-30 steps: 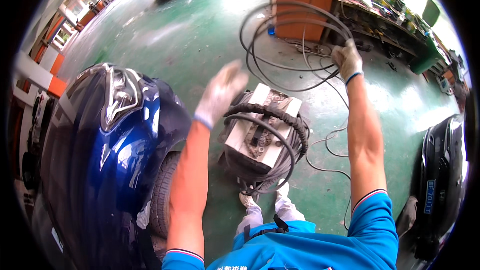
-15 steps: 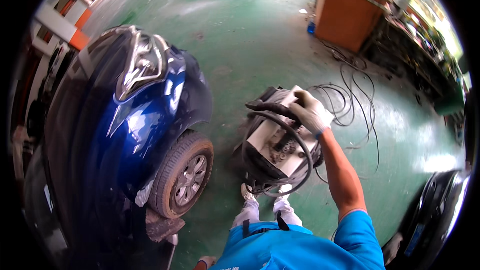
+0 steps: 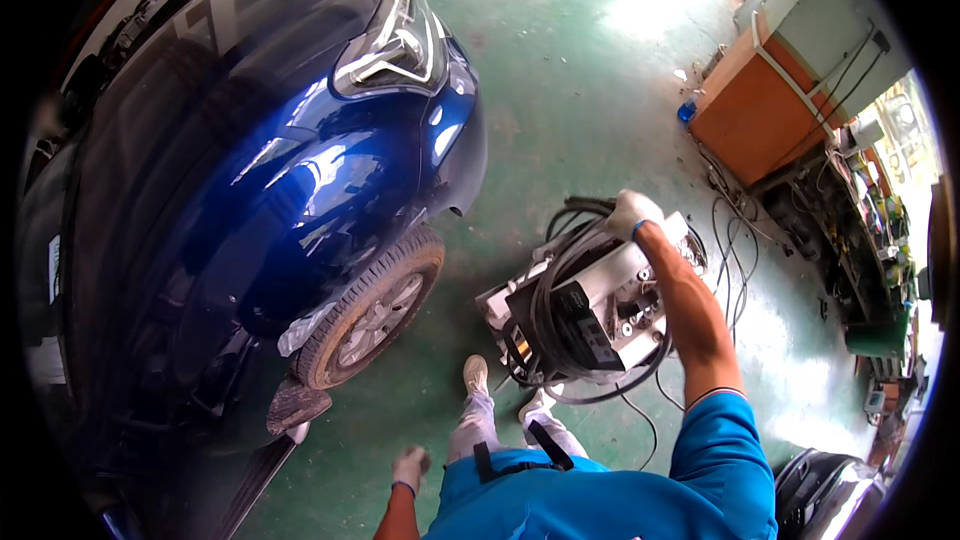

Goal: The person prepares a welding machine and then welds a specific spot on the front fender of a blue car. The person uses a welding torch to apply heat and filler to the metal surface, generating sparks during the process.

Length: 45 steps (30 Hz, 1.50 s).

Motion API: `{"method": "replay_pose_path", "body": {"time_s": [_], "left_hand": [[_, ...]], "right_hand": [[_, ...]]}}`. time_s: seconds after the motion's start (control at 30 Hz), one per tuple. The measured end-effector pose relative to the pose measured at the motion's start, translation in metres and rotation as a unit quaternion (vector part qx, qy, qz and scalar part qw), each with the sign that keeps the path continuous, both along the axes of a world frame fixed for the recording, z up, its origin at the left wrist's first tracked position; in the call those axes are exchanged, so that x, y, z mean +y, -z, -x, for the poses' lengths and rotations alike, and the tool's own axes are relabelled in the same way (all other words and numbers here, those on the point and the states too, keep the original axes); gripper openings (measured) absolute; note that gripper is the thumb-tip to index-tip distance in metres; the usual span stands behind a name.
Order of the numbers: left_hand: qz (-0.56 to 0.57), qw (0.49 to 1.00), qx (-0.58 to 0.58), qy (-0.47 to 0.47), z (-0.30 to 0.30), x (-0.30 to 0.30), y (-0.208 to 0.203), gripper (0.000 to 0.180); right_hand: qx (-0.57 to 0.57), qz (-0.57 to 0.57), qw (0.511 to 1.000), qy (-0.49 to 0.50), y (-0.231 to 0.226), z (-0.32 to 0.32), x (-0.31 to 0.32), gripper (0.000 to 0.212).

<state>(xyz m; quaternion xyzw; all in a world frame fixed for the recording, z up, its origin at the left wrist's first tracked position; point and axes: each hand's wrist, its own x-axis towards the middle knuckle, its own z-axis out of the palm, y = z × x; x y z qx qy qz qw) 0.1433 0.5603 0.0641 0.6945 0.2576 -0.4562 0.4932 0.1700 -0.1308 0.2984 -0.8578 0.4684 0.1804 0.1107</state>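
A boxy pale grey machine [image 3: 628, 277] with knobs on its panel stands on the floor ahead of my feet. Thick black cable [image 3: 541, 312] lies in loops over and around it. My right hand [image 3: 633, 213], in a white glove, is closed around the black cable at the machine's far upper edge; the fingers are partly hidden. My left hand [image 3: 410, 466], also gloved, hangs low beside my hip, its fingers curled in and nothing visible in them.
To the left, a dark blue car [image 3: 330, 155] has its front wheel [image 3: 380, 325] turned outward. An orange-based pillar [image 3: 745, 105] and a cluttered workbench [image 3: 870, 230] stand right. Thin black cables [image 3: 735, 250] trail over the green floor. A black car part [image 3: 825, 490] lies lower right.
The machine appears turned and farther right, and my right hand has shifted its hold along the cable side. My left hand has come further into view. The whole view has swung.
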Motion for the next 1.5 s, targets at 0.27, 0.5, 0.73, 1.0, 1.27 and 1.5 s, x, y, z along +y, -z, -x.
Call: {"method": "replay_pose_path", "body": {"time_s": [0.27,0.5,0.73,1.0,1.27,1.5], "left_hand": [[0.376,0.919,-0.059,0.105,-0.155,-0.270,-0.111,0.046],[0.602,0.755,0.251,0.066,-0.113,-0.460,-0.241,0.077],[0.588,0.746,0.271,0.157,-0.039,-0.426,-0.269,0.019],[0.612,0.732,0.099,0.282,0.029,-0.269,-0.288,0.028],[0.488,0.774,-0.038,0.401,0.077,-0.147,-0.297,0.037],[0.459,0.728,-0.156,0.484,0.104,-0.079,-0.269,0.082]], "right_hand": [[-0.354,0.007,0.933,0.070,-0.113,0.101,0.091,0.061],[-0.423,0.026,0.880,0.213,-0.148,0.217,0.278,0.078],[-0.539,-0.127,0.691,0.464,-0.136,0.313,0.387,0.029],[-0.672,0.072,0.608,0.416,-0.121,0.426,0.488,0.036],[-0.572,-0.130,0.664,0.464,-0.075,0.417,0.586,0.042],[-0.405,-0.038,0.880,0.247,0.023,0.358,0.623,0.048]]}}
